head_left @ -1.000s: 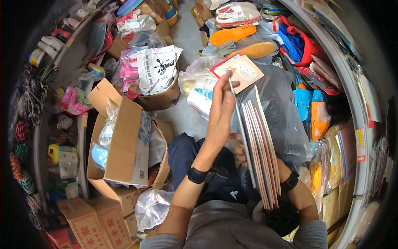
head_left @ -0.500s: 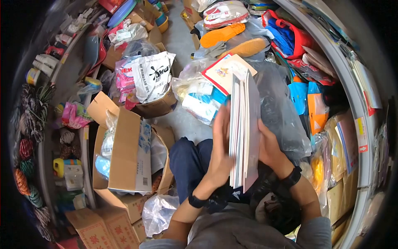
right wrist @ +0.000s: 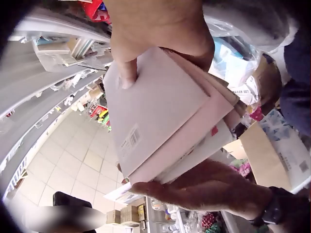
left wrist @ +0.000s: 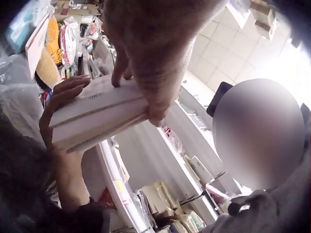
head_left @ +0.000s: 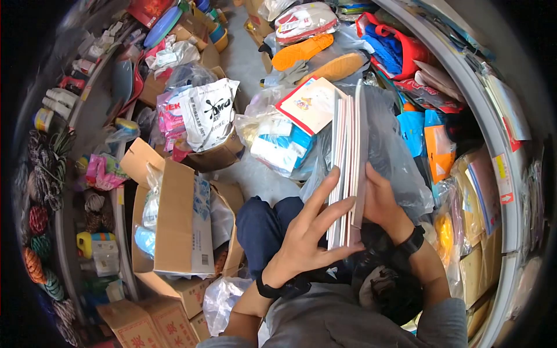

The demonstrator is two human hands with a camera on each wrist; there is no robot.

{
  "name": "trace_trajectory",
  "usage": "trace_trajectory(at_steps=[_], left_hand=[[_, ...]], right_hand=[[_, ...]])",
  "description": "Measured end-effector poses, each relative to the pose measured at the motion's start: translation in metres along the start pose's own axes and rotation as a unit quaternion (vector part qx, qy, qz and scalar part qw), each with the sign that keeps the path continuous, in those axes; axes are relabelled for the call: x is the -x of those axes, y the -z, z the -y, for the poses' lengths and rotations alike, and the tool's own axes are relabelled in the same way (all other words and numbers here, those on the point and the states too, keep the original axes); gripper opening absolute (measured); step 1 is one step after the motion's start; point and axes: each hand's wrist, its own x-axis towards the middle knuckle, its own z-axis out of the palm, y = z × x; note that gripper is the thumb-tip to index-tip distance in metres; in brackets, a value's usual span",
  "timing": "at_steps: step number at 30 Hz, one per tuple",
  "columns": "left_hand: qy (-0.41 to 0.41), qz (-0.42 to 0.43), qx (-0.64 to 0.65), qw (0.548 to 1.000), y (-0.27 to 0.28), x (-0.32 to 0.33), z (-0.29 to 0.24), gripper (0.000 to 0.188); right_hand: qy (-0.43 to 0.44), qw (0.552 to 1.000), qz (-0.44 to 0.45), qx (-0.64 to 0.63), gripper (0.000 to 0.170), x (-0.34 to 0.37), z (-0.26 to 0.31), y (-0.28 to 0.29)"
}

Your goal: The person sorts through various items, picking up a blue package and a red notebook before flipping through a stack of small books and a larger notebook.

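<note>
In the head view, a stack of thin, pale, flat booklets [head_left: 347, 151] stands on edge before my lap, edges facing up. My right hand [head_left: 384, 200] grips it from the right side; in the right wrist view its thumb [right wrist: 128, 75] lies on the outer cover, which bears a barcode [right wrist: 130, 141]. My left hand [head_left: 301, 240] is spread at the near left of the stack, its extended fingers touching the edges and near end. Beyond the stack, a cream booklet with a red border and a cartoon picture [head_left: 307, 105] lies on plastic bags.
An open carton [head_left: 174, 217] of bagged goods stands at left, a box with a white detergent bag [head_left: 209, 113] beyond it. Orange insoles [head_left: 303, 52] and a red bag [head_left: 400, 49] lie ahead. Shelves [head_left: 505, 191] of packed goods line both sides; clear plastic [head_left: 400, 151] covers the right.
The stack has turned more upright and its fanned booklets sit closer together. My left hand has come down from the stack's far end to its near end; my right hand has shifted along its right side.
</note>
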Motion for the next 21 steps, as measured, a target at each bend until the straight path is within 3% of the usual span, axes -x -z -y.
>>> trace_trajectory(at_steps=[6,9,10,12,14,17,19,21], left_hand=[[-0.011,0.046,0.003,0.999,0.0,-0.014,0.0,0.07],[-0.001,0.145,0.013,0.989,0.02,-0.035,-0.001,0.082],[-0.001,0.098,0.061,0.993,0.021,-0.046,0.003,0.088],[-0.031,-0.008,-0.013,0.999,0.025,-0.077,0.005,0.069],[-0.053,0.034,-0.106,0.992,0.029,-0.124,-0.019,0.049],[-0.118,0.124,-0.119,0.978,0.003,-0.181,-0.027,0.036],[-0.143,0.208,-0.104,0.962,-0.022,-0.216,-0.036,0.033],[-0.194,0.234,-0.101,0.947,-0.059,-0.246,-0.03,0.035]], right_hand=[[0.058,0.997,0.032,-0.046,0.054,0.005,0.013,-0.003],[0.093,0.994,-0.029,-0.052,0.051,0.013,0.027,-0.011],[0.099,0.993,-0.042,-0.054,0.048,0.014,0.031,-0.007],[0.157,0.984,-0.082,-0.015,0.046,0.016,0.038,-0.013],[0.214,0.972,-0.095,0.007,0.045,0.018,0.043,-0.014],[0.21,0.968,-0.138,-0.007,0.043,0.015,0.042,0.0],[0.202,0.967,-0.152,-0.04,0.043,0.008,0.038,0.018],[0.191,0.965,-0.165,-0.072,0.043,0.006,0.038,0.028]])
